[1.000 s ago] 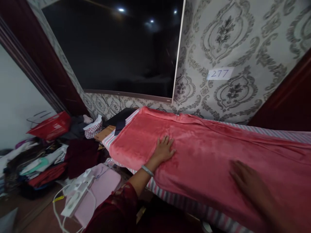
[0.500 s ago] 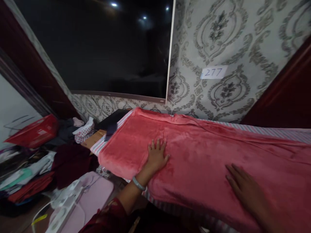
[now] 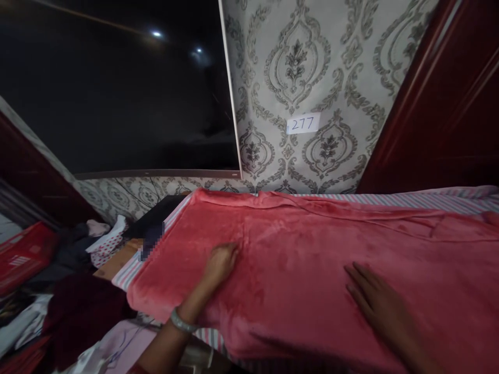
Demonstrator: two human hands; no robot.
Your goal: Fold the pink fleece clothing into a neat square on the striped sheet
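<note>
A coral-red plush blanket [image 3: 296,270] lies spread over a raised surface, with folds along its far side. Above its left part my left hand [image 3: 221,262] is closed, fingers curled down into the plush and fingertips partly hidden; a pale bracelet circles that wrist. My right hand [image 3: 376,296] rests flat on the blanket's right part, fingers stretched out and holding nothing. From under the blanket a striped cloth [image 3: 448,200] shows along the far edge and at the left corner.
A large dark television [image 3: 136,104] hangs on the patterned wall, beside a paper label [image 3: 303,123] reading 277. Clothes, including a dark maroon cloth [image 3: 83,317], pile up at the left near a red bag [image 3: 25,257]. A dark red wooden panel [image 3: 440,114] stands at the right.
My left hand has gone from lying flat with fingers spread to curled on the blanket, a little further left. My right hand stays flat. The view has swung right.
</note>
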